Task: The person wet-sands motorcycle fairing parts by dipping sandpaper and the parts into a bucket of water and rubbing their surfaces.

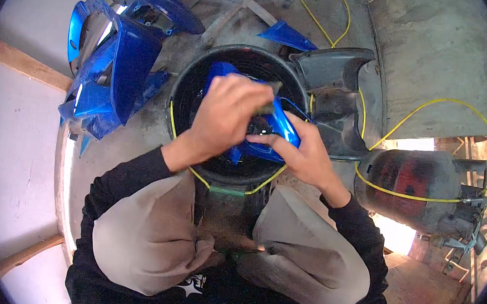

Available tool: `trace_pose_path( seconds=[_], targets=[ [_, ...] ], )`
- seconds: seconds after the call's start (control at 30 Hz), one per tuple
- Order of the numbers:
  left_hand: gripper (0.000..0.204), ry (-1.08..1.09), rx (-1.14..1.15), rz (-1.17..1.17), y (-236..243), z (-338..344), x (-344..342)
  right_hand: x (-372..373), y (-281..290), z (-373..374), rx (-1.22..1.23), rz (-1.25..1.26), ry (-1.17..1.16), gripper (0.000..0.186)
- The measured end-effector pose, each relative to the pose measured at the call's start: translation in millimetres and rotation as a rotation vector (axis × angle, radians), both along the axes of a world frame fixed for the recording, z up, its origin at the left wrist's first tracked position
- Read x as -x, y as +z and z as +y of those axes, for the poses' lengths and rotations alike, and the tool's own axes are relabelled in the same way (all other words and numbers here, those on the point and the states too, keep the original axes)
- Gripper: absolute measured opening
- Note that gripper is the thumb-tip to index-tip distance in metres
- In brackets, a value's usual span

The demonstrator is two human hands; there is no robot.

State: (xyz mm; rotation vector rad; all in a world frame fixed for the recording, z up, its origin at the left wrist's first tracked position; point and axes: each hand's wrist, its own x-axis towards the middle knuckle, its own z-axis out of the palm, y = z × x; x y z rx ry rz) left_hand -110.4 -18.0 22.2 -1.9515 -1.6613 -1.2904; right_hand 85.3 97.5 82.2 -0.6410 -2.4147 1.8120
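Observation:
My right hand grips the edge of a glossy blue plastic panel, thumb on the near side. The panel is tilted over a round black tub. My left hand is closed and pressed over the panel, with motion blur at its fingertips. Under those fingers shows the edge of an olive-green pad, mostly hidden. Another blue piece shows in the tub behind my left hand; whether it joins the held panel I cannot tell.
Several blue fairing panels are heaped at the left. A small blue panel lies beyond the tub. Black molded parts stand right of it. A yellow hose runs past a dark red-and-black tank.

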Motion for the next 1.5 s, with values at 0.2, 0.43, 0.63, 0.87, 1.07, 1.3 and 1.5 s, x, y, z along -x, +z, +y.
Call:
trace_pose_path(
  seconds=[0.2,0.43,0.63,0.87,1.07,1.3,1.5],
  targets=[
    [0.044,-0.127,0.054,-0.002,3.3,-15.1,-25.5,-0.1,-18.1,-4.4,-0.132,0.273,-0.04,0.031],
    [0.045,-0.133,0.103,0.027,8.2,-21.0,-32.8,-5.9,-27.6,-5.2,-0.134,0.215,-0.076,0.027],
    [0.044,-0.025,0.061,-0.045,8.0,-13.9,-31.1,-6.4,-29.6,-5.2,-0.138,0.144,-0.068,0.031],
    [0.043,-0.037,-0.005,-0.025,-1.9,-10.7,-28.9,-5.3,-19.4,-6.2,-0.12,0.151,-0.082,0.031],
    [0.047,0.024,0.056,-0.087,-4.8,0.9,-2.2,-6.1,-16.6,-9.4,-0.004,0.103,-0.083,0.03],
    [0.045,-0.065,0.037,-0.017,0.1,-7.4,-10.3,-7.0,-22.9,-7.7,-0.157,0.181,-0.073,0.029],
    [0.046,-0.165,0.093,0.016,8.0,-19.8,-36.3,-14.6,-55.1,-1.2,-0.552,0.329,-0.129,0.033]
  ],
)
